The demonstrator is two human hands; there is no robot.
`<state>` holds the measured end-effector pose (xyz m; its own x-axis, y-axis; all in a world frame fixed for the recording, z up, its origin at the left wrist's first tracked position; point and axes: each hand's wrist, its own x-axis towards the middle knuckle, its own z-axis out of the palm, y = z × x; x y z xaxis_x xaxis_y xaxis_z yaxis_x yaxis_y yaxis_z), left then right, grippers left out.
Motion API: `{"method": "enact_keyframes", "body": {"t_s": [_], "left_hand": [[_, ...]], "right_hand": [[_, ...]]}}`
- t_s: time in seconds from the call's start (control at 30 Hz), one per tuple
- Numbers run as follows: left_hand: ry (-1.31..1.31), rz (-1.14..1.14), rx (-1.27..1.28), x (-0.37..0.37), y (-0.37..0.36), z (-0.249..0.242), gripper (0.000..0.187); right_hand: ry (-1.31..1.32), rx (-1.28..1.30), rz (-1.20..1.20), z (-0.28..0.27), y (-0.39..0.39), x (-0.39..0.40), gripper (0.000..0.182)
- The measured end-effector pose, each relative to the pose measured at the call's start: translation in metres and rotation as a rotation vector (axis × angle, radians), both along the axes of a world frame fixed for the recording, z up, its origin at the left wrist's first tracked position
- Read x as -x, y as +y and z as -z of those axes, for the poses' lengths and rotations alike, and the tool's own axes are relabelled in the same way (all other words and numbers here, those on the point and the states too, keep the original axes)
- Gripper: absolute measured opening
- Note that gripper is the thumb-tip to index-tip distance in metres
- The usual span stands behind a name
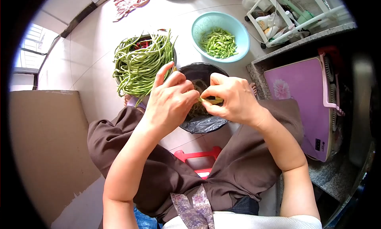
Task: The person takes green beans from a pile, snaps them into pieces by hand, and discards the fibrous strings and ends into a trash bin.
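Observation:
My left hand (171, 95) and my right hand (232, 97) meet over a bin lined with a black plastic bag (204, 126). Thumb and fingers of both hands pinch a yellowish-green bean pod (215, 101) between them. Part of the pod is hidden by my fingers. Inside the bin lie pale, stringy scraps, partly covered by my hands. Beyond my left hand, a heap of long green beans (139, 70) fills a dark container, with something red showing among them. Short cut bean pieces (219, 43) lie in a light blue basin (198, 22) past the bin.
A red plastic stool (198, 154) shows between my knees. To the right, a purple flowered board or case (297, 106) leans in a stone-edged recess. A white rack (274, 19) with bottles stands far right. A brown panel (47, 141) is at left, a crumpled cloth (133, 2) far off.

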<state>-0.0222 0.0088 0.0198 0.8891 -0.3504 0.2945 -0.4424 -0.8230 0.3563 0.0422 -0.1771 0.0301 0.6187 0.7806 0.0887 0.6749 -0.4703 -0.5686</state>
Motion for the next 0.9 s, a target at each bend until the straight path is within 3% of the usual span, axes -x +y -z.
{"method": "enact_keyframes", "body": {"t_s": [0.23,0.37,0.43,0.5,0.57,0.6,0.8,0.9], "left_hand": [[-0.103,-0.149,-0.024,0.005,-0.016,0.002,0.009],[-0.093,-0.325,0.184,0.006,-0.023,0.002,0.007],[-0.016,-0.385,0.388,0.005,-0.021,0.002,0.004],[0.172,-0.436,0.634,0.002,-0.018,0.005,0.013],[0.531,-0.424,1.164,-0.002,-0.016,0.011,0.016],[0.681,-0.429,1.352,-0.003,-0.017,0.009,0.019],[0.777,-0.41,1.483,0.0,-0.017,0.014,0.02],[0.794,-0.412,1.514,0.0,-0.014,0.016,0.021]], "right_hand": [[-0.288,-0.081,0.09,0.005,0.015,0.008,0.015],[-0.152,-0.166,0.179,0.009,0.016,0.008,0.013],[0.269,-0.497,0.316,0.018,0.016,0.0,0.009],[0.93,-0.772,0.439,0.011,0.017,-0.001,0.011],[1.197,-0.915,0.447,0.019,0.014,-0.005,0.012],[1.199,-0.913,0.444,0.023,0.013,-0.006,0.012],[1.342,-1.277,0.628,0.029,-0.005,-0.034,0.014],[1.426,-1.142,0.621,0.023,-0.012,-0.036,0.013]]}}
